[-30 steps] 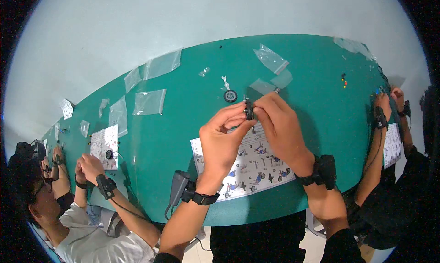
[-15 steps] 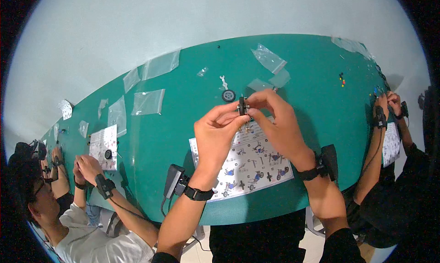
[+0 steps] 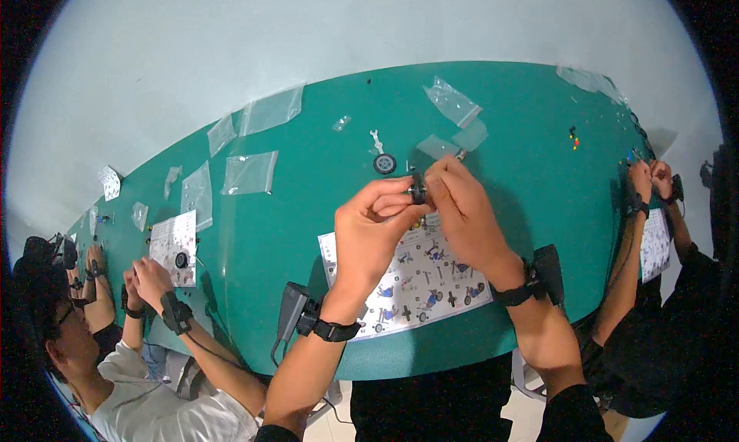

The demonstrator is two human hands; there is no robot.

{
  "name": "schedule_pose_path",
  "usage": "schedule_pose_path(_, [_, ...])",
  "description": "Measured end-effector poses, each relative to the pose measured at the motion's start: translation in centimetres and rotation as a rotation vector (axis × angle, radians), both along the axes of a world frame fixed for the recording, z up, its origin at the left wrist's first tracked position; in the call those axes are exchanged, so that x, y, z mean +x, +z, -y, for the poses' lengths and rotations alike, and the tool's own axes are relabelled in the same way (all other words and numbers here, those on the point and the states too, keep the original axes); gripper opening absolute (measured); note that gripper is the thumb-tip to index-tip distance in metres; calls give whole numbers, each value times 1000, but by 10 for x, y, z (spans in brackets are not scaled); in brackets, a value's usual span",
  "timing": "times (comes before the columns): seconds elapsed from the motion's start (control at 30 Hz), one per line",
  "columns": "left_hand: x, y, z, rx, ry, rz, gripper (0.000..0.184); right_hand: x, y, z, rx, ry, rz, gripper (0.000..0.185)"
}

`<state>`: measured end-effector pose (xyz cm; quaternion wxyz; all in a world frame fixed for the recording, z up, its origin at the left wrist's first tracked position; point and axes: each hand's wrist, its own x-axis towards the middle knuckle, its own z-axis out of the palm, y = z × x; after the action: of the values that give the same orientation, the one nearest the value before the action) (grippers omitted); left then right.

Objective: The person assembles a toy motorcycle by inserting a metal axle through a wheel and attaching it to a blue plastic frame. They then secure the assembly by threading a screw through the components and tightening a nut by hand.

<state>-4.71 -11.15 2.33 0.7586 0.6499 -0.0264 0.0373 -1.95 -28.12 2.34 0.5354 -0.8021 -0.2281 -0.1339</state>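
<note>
Between the fingers of my left hand [image 3: 373, 230] is a small black wheel [image 3: 417, 189], held edge-on with metal bits on its sides. My right hand [image 3: 466, 211] is closed against the wheel's right side, its thumb and forefinger pinched together; whatever lies between them is too small to name. Below both hands lies a printed instruction sheet [image 3: 416, 288], partly covered by them. Behind my left hand, another black wheel [image 3: 384, 163] lies flat, with a small grey wrench [image 3: 376, 141] just beyond it.
Clear plastic bags [image 3: 250, 172] lie on the green table [image 3: 308, 211]. Small coloured parts [image 3: 574, 138] are at the right. A person in white [image 3: 165, 396] works at the left, over another sheet [image 3: 174, 242]; a person in black [image 3: 654, 342] sits at the right.
My right hand has shifted from beside the wheel, with fingers apart, to a closer pinch at its right side. The held wheel has moved slightly right since half a second ago.
</note>
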Motion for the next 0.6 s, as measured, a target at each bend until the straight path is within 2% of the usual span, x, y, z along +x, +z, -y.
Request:
schedule_pose_path(0.13, [2,4,-3,31,38,-8,32,4,1,2,70,-36,-57,16])
schedule_pose_path(0.43, [4,1,-5,9,-3,-43,30,-3,6,1,1,-8,-53,19])
schedule_pose_path(0.6, [4,0,-5,26,-12,26,34,-2,2,-5,-53,59,62,13])
